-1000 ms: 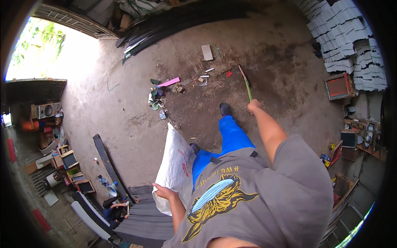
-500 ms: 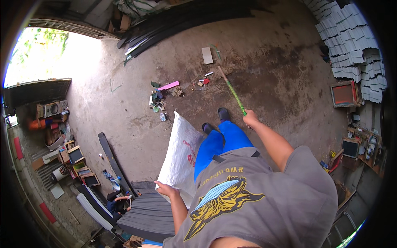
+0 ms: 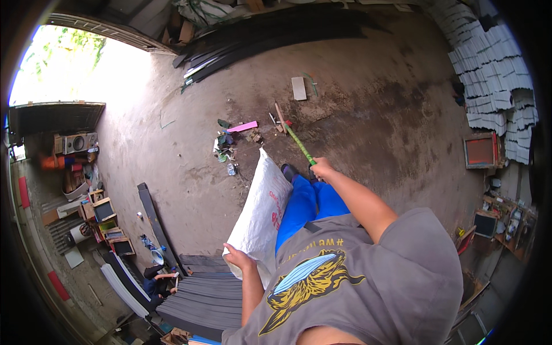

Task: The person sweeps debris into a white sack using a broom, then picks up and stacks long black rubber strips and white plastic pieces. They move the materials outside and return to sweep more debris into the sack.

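My left hand (image 3: 240, 259) is closed on the edge of a white woven sack (image 3: 260, 201) with red print. The sack hangs down along my left leg, and its narrow far corner reaches toward a pile of scraps (image 3: 225, 141). In my right hand (image 3: 323, 169) is a long green stick (image 3: 299, 144) with a brown far end, my fingers wrapped round it. That end lies over a few small bits on the floor, close to a red scrap. A pink strip (image 3: 242, 126) lies across the top of the scrap pile.
A pale flat block (image 3: 298, 88) and a thin green strip (image 3: 311, 84) lie farther ahead. Long black strips (image 3: 253, 43) line the far side. White stacks (image 3: 489, 80) rise at right. A person (image 3: 158, 284) sits by stacked dark grey lengths (image 3: 201, 299) at lower left.
My right hand has moved left, and the stick's far end has swung left from near the pale block to the small scraps. My left hand still holds the sack.
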A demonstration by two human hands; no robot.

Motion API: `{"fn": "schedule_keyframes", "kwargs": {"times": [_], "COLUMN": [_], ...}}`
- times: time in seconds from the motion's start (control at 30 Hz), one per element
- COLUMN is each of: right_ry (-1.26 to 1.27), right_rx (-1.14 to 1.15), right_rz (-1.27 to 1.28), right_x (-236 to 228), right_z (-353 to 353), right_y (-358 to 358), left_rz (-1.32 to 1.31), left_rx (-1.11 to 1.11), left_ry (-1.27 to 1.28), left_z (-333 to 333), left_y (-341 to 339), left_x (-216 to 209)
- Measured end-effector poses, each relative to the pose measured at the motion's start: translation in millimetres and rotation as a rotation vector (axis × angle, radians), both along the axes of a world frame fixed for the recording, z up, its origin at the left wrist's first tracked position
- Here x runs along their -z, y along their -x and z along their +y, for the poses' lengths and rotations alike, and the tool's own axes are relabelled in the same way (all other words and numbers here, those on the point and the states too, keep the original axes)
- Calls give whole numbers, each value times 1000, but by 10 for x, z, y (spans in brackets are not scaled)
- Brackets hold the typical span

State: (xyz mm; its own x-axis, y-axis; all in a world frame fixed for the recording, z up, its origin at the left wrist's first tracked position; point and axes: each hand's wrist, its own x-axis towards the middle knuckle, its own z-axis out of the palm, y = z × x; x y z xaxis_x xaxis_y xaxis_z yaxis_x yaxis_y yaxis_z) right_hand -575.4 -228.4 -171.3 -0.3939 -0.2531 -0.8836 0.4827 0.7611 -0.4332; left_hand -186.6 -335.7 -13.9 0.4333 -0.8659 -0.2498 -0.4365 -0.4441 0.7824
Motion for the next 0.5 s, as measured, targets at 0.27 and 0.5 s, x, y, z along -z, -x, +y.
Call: {"fn": "schedule_keyframes", "kwargs": {"times": [0.27, 0.5], "right_ry": [-219, -416], "right_rx": [0, 117], "right_rz": [397, 383], "right_x": [-90, 324], "right_z": [637, 341], "right_y": [880, 2018], "left_rz": [123, 141], "left_rx": [-56, -117], "left_ry": [-26, -119], "left_z": [-131, -192], "left_y": [290, 336], "left_x": [-57, -158]}}
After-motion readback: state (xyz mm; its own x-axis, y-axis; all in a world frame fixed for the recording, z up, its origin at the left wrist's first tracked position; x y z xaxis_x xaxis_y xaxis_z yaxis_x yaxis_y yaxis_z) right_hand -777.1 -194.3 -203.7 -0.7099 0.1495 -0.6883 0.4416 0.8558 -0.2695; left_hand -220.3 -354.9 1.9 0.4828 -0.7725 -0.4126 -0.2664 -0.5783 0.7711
